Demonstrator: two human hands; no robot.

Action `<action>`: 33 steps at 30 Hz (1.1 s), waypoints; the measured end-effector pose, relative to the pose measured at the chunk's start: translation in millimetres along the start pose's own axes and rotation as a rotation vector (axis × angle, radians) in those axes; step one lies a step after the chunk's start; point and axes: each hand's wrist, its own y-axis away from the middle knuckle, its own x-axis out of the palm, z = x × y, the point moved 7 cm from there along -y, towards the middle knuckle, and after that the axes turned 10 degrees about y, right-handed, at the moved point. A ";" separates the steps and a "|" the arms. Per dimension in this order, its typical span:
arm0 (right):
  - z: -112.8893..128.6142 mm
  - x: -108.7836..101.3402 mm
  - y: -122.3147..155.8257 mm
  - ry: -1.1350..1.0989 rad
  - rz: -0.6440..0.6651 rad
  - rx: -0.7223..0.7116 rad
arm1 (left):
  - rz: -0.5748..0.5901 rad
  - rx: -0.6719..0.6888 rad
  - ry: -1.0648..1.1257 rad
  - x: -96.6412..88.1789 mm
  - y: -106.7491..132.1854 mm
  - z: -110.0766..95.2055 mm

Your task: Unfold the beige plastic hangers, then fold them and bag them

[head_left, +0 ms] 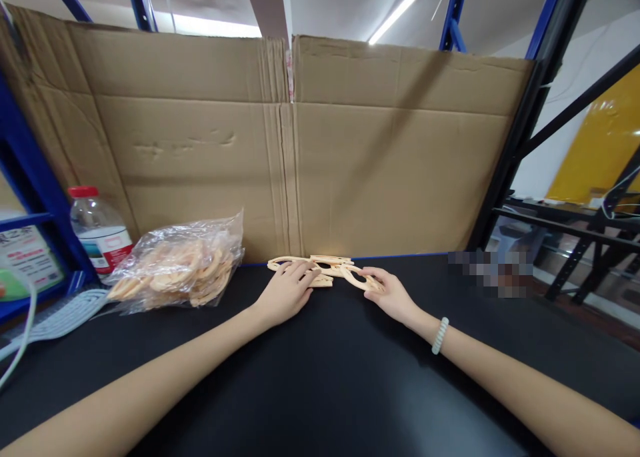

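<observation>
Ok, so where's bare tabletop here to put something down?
The black table is bare from the left hand and right hand to the near edge, and along the cardboard wall right of them. A narrower gap lies between the plastic bag and the left hand. Crowded: the wooden pieces at both hands, and by the bottle.

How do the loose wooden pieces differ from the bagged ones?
The loose wooden pieces lie bare on the black table; the bagged pieces are heaped in a clear plastic bag. Loose ones are few, bagged ones many. The left hand and right hand touch the loose ones, not the bagged. Both: pale wood, looped shapes.
</observation>
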 end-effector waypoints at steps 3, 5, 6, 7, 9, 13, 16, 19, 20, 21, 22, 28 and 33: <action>15.4 3.4 4.6 0.042 0.013 -0.085 | 0.031 -0.005 0.052 -12.4 25.4 -21.4; 30.3 7.1 9.9 0.069 0.047 -0.146 | 0.045 -0.025 0.102 -19.2 41.1 -33.0; 39.1 9.6 13.3 0.088 0.070 -0.184 | 0.044 -0.064 0.198 -21.8 47.7 -35.7; 48.2 12.7 17.0 0.109 0.098 -0.228 | 0.043 -0.101 0.286 -23.1 53.1 -37.2; 66.0 20.7 25.4 0.151 0.165 -0.326 | 0.015 -0.189 0.452 -23.8 60.1 -35.7; 88.5 36.0 39.8 0.198 0.271 -0.436 | -0.048 -0.360 0.660 -16.4 63.8 -23.6; 94.4 41.8 45.2 0.196 0.314 -0.453 | -0.015 -0.384 0.710 -10.0 63.4 -21.7; 94.4 40.2 46.4 0.194 0.318 -0.464 | 0.015 -0.383 0.712 -10.1 64.4 -23.5; 93.2 38.0 45.7 0.200 0.304 -0.461 | 0.028 -0.380 0.704 -11.2 64.7 -24.9; 91.5 35.4 44.8 0.213 0.291 -0.454 | 0.042 -0.372 0.693 -12.6 64.5 -26.9; 89.9 33.4 44.0 0.231 0.285 -0.448 | 0.059 -0.353 0.681 -14.4 63.9 -29.7; 89.1 32.8 45.2 0.419 0.363 -0.495 | 0.216 -0.156 0.575 -18.0 58.9 -49.2; 89.1 28.4 40.9 0.432 0.332 -0.448 | 0.205 -0.139 0.527 -16.0 60.3 -47.0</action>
